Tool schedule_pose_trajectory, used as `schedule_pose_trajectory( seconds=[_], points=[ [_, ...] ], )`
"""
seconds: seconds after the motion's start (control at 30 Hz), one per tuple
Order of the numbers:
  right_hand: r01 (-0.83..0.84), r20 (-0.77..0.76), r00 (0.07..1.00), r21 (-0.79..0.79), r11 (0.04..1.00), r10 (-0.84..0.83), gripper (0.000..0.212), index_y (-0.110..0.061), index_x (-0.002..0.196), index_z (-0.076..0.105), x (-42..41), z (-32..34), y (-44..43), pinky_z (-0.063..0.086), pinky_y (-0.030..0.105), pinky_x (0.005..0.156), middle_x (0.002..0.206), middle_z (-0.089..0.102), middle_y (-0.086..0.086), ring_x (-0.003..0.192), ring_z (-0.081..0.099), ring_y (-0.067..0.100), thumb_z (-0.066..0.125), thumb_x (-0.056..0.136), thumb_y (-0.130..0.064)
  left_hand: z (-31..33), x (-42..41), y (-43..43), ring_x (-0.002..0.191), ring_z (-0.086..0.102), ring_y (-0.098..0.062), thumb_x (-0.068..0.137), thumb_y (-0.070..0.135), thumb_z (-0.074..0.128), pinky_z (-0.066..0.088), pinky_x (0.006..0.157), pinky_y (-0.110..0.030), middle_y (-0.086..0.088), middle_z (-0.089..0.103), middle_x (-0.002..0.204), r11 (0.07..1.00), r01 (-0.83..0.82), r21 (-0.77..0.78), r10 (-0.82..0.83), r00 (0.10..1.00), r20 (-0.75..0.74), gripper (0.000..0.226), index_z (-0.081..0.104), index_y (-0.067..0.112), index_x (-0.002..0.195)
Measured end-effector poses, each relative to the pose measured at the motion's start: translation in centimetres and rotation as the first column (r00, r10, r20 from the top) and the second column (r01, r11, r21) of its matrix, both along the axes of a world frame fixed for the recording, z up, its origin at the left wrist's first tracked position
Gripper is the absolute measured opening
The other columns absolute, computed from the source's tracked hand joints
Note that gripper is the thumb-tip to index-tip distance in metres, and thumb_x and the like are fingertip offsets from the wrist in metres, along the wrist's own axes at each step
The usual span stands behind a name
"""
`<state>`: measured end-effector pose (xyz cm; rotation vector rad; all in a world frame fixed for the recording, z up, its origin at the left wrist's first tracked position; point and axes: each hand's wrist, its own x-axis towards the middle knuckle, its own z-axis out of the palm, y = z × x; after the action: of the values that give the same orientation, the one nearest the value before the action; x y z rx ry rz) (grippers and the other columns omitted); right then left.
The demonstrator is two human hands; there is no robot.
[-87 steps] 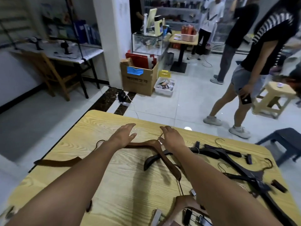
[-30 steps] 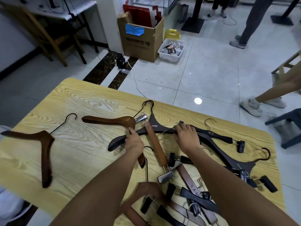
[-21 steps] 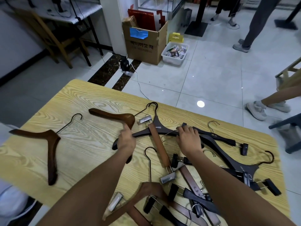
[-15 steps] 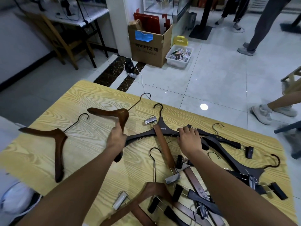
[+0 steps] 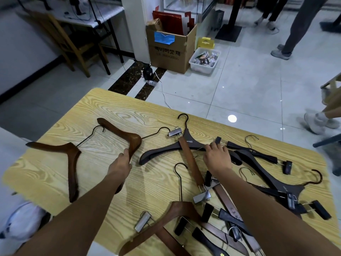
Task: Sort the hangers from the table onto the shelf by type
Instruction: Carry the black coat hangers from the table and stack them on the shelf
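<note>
The wooden table (image 5: 55,174) spreads under me, its far and left edges in view, with bare grain along the left and far side and most of the clutter on my right. No shelf shows from here. In the last half second I have dragged the brown coat hanger (image 5: 127,137) leftward, clear of the black coat hanger (image 5: 162,152), so it now lies near a second brown hanger (image 5: 72,159); I judge the brown ones are gathering into one type pile. My left hand (image 5: 120,164) curls closed around its lower arm. My right hand (image 5: 217,159) lies flat on the black hanger's right arm, fingers spread, pinning not gripping. A brown clip bar (image 5: 191,163) crosses the black hanger. The tangle of clip hangers (image 5: 276,189) remains unsorted.
</note>
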<state>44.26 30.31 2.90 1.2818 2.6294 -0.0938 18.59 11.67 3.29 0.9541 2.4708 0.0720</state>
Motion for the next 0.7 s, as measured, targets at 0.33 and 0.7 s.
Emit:
schedule_pose_trajectory(
  seconds=[0.33,0.7],
  points=[
    [0.067,0.005,0.998,0.018,0.998,-0.068,0.040,-0.013,0.137,0.040,1.9,0.4,1.1,0.031,0.039,0.106,0.139,0.045,0.009,0.127,0.041,0.029,0.037,0.099,-0.024,1.2,2.5,5.5,0.130,0.039,-0.032,0.093,0.006,0.046,0.037,0.105,-0.042,-0.017,0.037,0.143,0.979,0.114,0.168,-0.109,0.993,-0.040,0.053,0.027,0.006,0.143],
    [0.143,0.050,0.989,-0.024,0.989,-0.141,0.041,-0.014,0.138,0.038,3.6,-0.9,4.0,0.032,0.038,0.104,0.135,0.050,0.008,0.126,0.041,0.028,0.041,0.099,-0.025,-1.1,9.5,15.0,0.136,0.028,-0.025,0.092,0.015,0.056,0.026,0.112,-0.035,-0.007,0.034,0.145,0.706,0.708,0.029,-0.705,0.705,-0.077,0.060,0.028,0.015,0.145]
  ],
)
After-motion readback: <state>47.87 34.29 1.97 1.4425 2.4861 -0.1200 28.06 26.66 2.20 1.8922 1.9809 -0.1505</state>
